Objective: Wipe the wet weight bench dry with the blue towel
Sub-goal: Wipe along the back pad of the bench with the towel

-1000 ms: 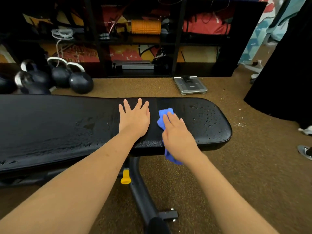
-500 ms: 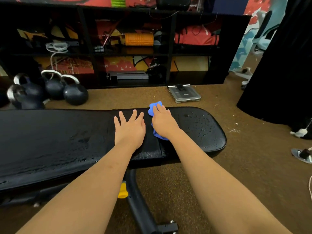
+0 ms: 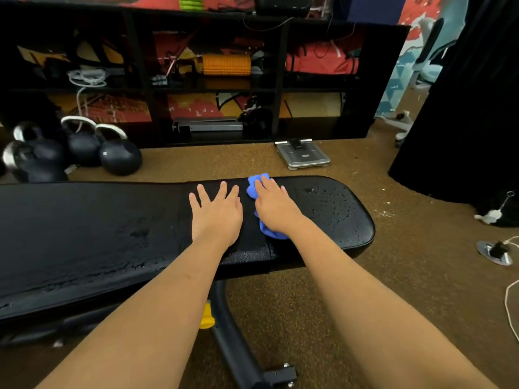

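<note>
Newbie: bench [image 3: 84, 234] direction, anyone? And where's the blue towel [image 3: 254, 186] sitting?

Regular: Long axis goes straight across the view, left to right. The left end runs out of frame and the rounded end points right. The pad is black, with water beads [image 3: 334, 203] all over that right end and a wet sheen along the near edge further left. The towel's bunched up on top of the pad, right of the middle, by the seam between the two pad sections. Its long axis crosses the bench from the far edge toward the near one. One lump pokes out past the fingertips at the far edge, another sticks out behind the heel of the palm.

Newbie: so is the right hand [image 3: 276, 211] grabbing it?

Regular: Nope, it lies flat on top, fingers pretty much straight and close together, pointing at the far edge, pressing the towel onto the pad. The left hand [image 3: 217, 214] is palm down on bare pad just beside it, fingers spread, holding nothing. There's a small gap between the two hands.

Newbie: background stuff?

Regular: Kettlebells [image 3: 118, 155] are on the floor behind the left part, a scale [image 3: 304, 157] is behind the right end, and there's an orange foam roller [image 3: 226, 64] in the black shelf.
</note>
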The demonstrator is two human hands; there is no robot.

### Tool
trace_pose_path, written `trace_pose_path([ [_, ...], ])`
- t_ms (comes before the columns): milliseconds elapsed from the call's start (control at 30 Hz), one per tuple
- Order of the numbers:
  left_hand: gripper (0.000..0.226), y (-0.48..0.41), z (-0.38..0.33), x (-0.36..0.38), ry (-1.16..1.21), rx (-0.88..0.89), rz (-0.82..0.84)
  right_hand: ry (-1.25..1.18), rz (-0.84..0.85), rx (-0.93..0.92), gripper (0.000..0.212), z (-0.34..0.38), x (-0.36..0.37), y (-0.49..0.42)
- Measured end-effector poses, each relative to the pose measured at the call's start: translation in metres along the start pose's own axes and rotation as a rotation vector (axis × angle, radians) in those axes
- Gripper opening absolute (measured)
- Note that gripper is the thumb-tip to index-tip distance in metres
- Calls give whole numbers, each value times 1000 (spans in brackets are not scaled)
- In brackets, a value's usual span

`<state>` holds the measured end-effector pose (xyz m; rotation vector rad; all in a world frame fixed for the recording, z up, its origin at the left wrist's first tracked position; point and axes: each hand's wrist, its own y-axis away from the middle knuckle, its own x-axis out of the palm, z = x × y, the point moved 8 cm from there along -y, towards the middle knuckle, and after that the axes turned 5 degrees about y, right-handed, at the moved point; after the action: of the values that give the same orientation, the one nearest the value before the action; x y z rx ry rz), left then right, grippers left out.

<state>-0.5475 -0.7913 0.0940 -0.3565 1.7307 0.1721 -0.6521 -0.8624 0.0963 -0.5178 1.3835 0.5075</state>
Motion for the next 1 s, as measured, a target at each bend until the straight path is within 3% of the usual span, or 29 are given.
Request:
trace_pose_path([
  [133, 53, -1, 1, 1, 12, 1, 2, 48, -5, 48, 53, -1, 6, -11],
  [267, 53, -1, 1, 1, 20, 9, 4, 7, -30, 12, 55, 12, 7, 59],
  [400, 53, -1, 2, 1, 7, 3, -9, -30, -58, -41, 81, 20, 5, 120],
  [633, 53, 1, -1, -1, 6, -2, 5, 14, -17, -17, 40, -2, 7, 7],
  [767, 53, 0, 0, 0, -2, -7, 15, -3, -2, 68, 41, -15, -1, -51],
  [867, 53, 0, 0, 0, -3, -3, 14, -23, 31, 114, 30, -31, -10, -61],
  [1000, 53, 0, 2, 2, -6, 11, -6, 186, 106, 151, 21, -81, -20, -59],
])
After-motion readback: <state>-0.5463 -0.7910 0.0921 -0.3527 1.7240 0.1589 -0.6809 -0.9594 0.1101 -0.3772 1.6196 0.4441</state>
